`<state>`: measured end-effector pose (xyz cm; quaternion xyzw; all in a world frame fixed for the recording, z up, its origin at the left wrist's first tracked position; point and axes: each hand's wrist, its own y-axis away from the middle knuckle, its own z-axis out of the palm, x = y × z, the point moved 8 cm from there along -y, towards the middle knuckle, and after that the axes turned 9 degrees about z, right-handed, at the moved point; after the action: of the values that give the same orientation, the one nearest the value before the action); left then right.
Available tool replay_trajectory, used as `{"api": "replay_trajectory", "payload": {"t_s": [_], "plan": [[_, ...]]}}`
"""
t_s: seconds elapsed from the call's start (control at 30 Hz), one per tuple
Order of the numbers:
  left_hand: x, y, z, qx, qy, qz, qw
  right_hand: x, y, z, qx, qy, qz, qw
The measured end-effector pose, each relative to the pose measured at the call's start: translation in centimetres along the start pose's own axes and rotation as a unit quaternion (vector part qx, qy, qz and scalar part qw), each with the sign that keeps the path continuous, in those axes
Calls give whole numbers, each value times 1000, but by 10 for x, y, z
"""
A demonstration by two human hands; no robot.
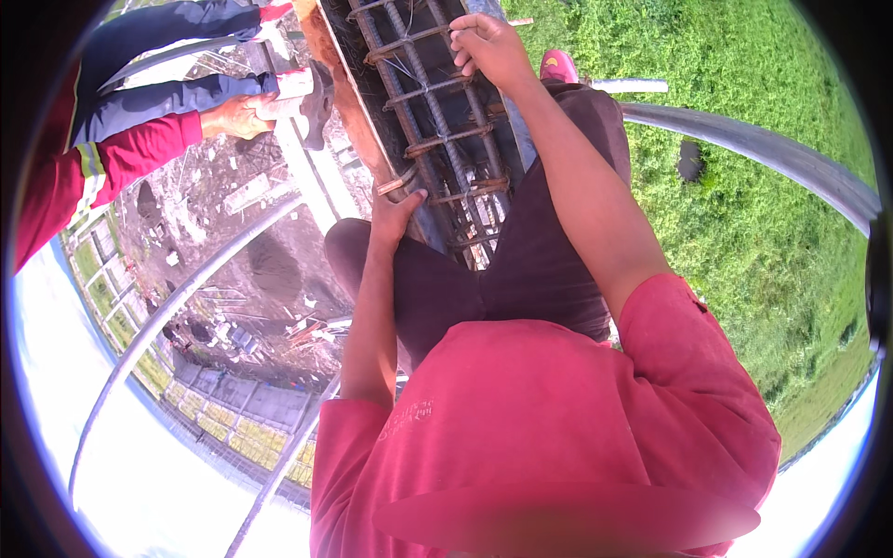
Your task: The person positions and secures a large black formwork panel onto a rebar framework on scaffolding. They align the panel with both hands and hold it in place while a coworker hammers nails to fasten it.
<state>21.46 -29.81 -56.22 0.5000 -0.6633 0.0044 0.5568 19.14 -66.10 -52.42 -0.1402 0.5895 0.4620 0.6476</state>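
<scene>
Between my legs runs a long steel rebar cage, its long bars crossed by several ties, set inside board formwork. My left hand is closed over the formwork's left edge near my knee, thumb on top; its other fingers are mostly hidden. Above the cage's far right side is my right hand, fingers loosely bent and apart, with nothing seen in them. Whether it touches the formwork's right edge I cannot tell.
A co-worker's hand, in a red sleeve with a reflective band, is at left beside blue trouser legs. Curved metal pipes pass on both sides. Far below lie green grass and rubble-strewn ground.
</scene>
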Motion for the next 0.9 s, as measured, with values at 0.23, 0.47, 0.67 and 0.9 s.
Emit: {"api": "replay_trajectory", "payload": {"t_s": [0.23, 0.47, 0.67, 0.9], "plan": [[13, 9, -7, 102, -13, -1, 995, -2, 6, 1, 3, 0, 46, 999], [56, -9, -27, 147, 55, 43, 987, -11, 6, 4, 8, -31, 38, 999], [52, -31, -30, 164, -89, -13, 982, -8, 7, 4, 1, -31, 59, 998], [44, -12, -22, 210, -133, -61, 967, -3, 6, 2, 14, -52, 53, 997]]}}
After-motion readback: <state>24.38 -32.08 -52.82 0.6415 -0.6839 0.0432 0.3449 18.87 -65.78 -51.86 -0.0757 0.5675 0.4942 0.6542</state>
